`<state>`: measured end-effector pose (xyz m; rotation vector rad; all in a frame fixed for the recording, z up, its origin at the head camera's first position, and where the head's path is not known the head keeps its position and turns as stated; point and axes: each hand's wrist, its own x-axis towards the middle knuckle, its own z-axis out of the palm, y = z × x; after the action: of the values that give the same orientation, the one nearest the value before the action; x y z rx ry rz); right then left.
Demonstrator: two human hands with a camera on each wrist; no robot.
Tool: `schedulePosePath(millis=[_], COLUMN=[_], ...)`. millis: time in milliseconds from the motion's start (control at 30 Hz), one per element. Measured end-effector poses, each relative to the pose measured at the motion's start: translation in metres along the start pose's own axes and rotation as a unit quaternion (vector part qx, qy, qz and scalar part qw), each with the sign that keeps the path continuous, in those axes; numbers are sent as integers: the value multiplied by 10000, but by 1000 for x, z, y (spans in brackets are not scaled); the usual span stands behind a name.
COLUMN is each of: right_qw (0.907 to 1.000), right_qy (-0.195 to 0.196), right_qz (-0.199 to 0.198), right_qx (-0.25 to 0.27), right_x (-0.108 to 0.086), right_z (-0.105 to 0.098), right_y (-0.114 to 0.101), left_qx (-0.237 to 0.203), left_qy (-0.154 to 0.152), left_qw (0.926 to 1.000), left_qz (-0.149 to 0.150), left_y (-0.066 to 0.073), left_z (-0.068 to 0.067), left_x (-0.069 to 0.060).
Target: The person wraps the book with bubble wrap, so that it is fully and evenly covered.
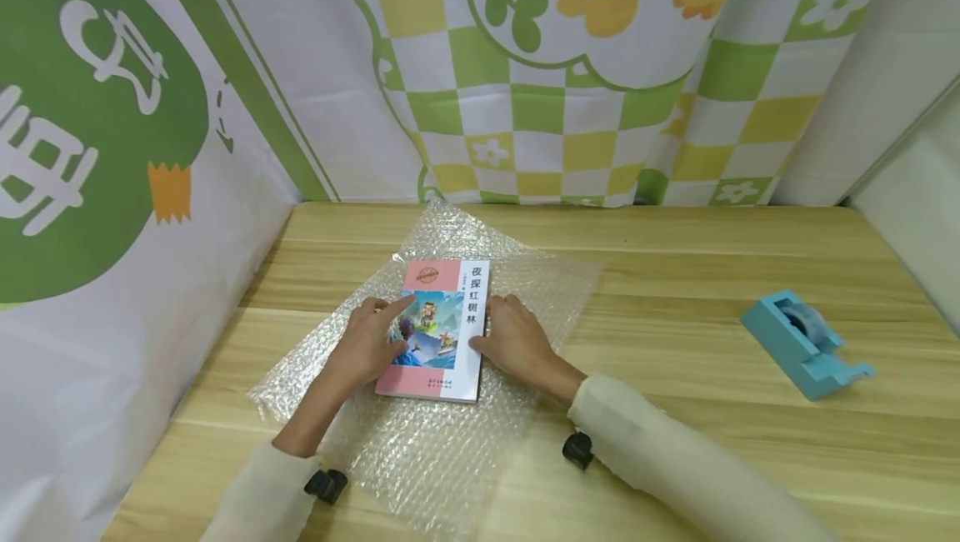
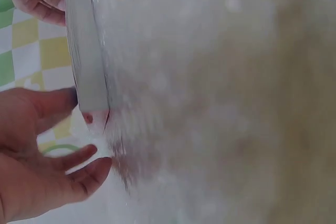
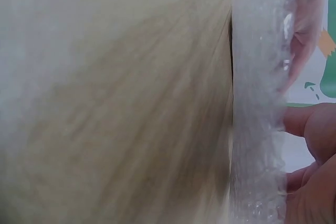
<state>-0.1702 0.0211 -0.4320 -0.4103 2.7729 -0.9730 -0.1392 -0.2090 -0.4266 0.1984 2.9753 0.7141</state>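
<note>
A paperback book (image 1: 432,385) with a pink and white cover and a colourful picture lies face up on a sheet of bubble wrap (image 1: 442,467). At its left side, my left hand (image 1: 365,340) holds the edge, index finger stretched over the cover and thumb lower down. On the opposite side my right hand (image 1: 517,338) grips the right edge, thumb on the cover and fingers bent beside it. The left wrist view shows the book's page edge (image 2: 86,40) next to my left thumb. Bubble wrap (image 3: 260,77) partly hides the right fingers in the right wrist view.
A blue tape dispenser (image 1: 787,350) with a roll of clear tape stands on the wooden table (image 1: 675,459) to the right. Behind the table hangs a green and yellow checked cloth (image 1: 540,117). A white printed sheet (image 1: 225,275) borders the left side.
</note>
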Motion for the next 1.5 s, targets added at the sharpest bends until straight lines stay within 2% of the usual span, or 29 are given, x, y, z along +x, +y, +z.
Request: schedulePosePath(millis=[133, 267, 433, 600, 733, 833, 1000, 1233, 1367, 1500], right_qw=[9998, 9991, 9972, 9908, 9835, 9730, 9456, 9332, 9129, 8875], right_qy=[64, 176, 256, 184, -16, -125, -189, -1152, -1651, -1799], right_qz=[-152, -303, -624, -1233, -1691, -2202, -3167, -3320, -3630, -4079], right_qx=[-115, -227, -337, -534, -640, -674, -723, -753, -874, -1169], right_x=[-1, -1, -5, -17, -30, -41, -60, -87, -94, -98], right_z=[1, 2, 0, 0, -1, -1, -1, -6, -7, -3], right_y=[0, 0, 1, 0, -3, -4, 2, 2, -1, -3], left_qx=[199, 536, 786, 731, 656, 653, 655, 550, 621, 704], left_qy=[-240, -494, -883, -1173, -1357, -1389, -1365, -1394, -1411, -1465], left_qw=[9984, 9949, 9914, 9897, 9878, 9871, 9866, 9848, 9841, 9828], left_qz=[467, 698, 558, 382, 382, 462, 613, 875, 878, 883], left_y=[-5, -8, -8, -9, -11, -13, -17, -22, -23, -23], left_z=[-1, -3, -6, -9, -10, -9, -8, -8, -10, -13], left_x=[0, 1, 1, 1, 1, 1, 1, 2, 2, 3])
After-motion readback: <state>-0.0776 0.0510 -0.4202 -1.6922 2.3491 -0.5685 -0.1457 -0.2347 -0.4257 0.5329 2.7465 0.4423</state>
